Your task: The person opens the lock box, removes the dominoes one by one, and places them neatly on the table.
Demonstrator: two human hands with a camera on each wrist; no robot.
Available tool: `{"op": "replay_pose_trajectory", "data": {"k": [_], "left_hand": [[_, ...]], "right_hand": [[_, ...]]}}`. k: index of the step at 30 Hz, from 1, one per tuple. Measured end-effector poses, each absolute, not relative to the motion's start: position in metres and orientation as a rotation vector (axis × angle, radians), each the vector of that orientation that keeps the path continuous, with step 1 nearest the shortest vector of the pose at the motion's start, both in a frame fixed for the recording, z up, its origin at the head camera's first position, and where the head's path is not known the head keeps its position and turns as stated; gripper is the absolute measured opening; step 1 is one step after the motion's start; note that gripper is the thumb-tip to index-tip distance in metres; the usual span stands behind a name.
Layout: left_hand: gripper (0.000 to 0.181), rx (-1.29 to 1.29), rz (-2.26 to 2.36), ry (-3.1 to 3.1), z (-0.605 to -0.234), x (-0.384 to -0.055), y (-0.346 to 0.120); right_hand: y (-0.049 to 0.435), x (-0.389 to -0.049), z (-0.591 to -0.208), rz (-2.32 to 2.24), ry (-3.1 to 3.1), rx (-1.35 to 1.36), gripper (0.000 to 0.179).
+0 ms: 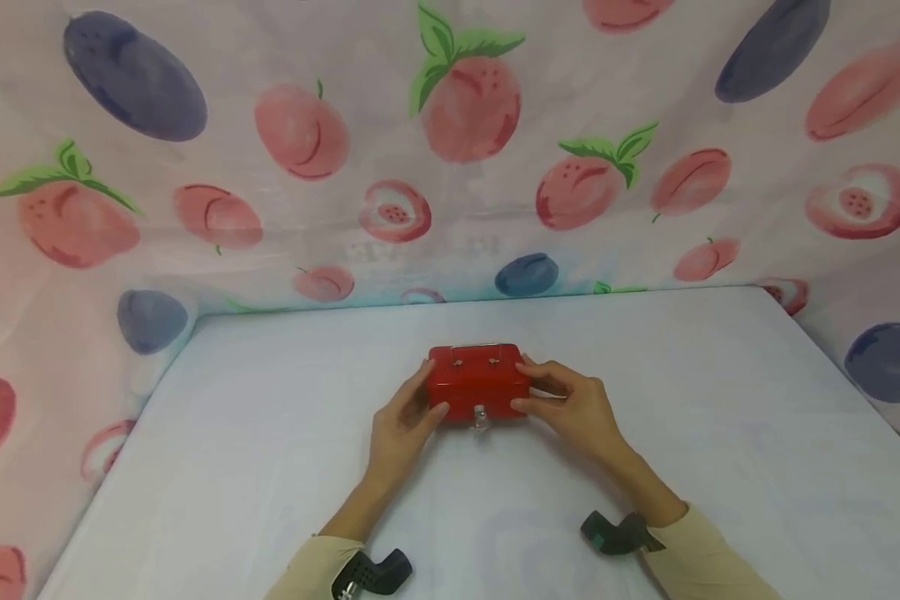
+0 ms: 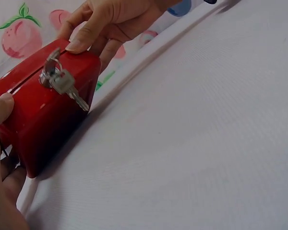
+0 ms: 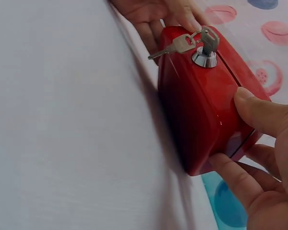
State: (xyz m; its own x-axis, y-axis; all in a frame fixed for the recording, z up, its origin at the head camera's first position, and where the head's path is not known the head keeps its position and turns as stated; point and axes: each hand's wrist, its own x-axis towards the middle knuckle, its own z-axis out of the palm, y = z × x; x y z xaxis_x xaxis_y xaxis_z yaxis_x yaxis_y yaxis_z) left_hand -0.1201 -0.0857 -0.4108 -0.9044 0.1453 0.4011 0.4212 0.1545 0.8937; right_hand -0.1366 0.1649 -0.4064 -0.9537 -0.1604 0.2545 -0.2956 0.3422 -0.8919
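Note:
A small red cash box (image 1: 476, 385) with a thin wire handle on its lid is at the middle of the white table, its front toward me. One key sits in the round silver lock (image 3: 204, 58) on the front, and a second key (image 2: 78, 96) dangles from the same ring. My left hand (image 1: 399, 429) grips the box's left end, thumb at the front and fingers round the side. The right hand (image 1: 576, 408) grips the right end likewise, its thumb (image 3: 252, 105) on the front near the lid seam. The lid is closed.
The white cloth-covered table (image 1: 270, 467) spreads around the box. A fruit-printed cloth (image 1: 390, 108) hangs behind it and along both sides. Dark camera mounts (image 1: 615, 533) are strapped at both wrists, over beige sleeves.

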Motion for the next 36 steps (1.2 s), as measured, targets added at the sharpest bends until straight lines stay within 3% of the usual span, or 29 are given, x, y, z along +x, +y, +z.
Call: {"op": "replay_pose_trajectory", "data": {"k": [16,26,36], "left_hand": [[0.068,-0.505,-1.951,-2.18,-0.446,-0.135,-0.089],[0.065,-0.45,-1.976,-2.232,-0.416,-0.123,-0.086],[0.067,-0.438,-2.0,-2.239,-0.415,-0.122,-0.086]], "right_hand": [[0.16,-0.136,-0.423,1.744,-2.412,0.407,0.049],[0.161,-0.138,-0.429,1.747,-2.386,0.424,0.046],[0.16,-0.136,-0.43,1.749,-2.423,0.373,0.046]]}}
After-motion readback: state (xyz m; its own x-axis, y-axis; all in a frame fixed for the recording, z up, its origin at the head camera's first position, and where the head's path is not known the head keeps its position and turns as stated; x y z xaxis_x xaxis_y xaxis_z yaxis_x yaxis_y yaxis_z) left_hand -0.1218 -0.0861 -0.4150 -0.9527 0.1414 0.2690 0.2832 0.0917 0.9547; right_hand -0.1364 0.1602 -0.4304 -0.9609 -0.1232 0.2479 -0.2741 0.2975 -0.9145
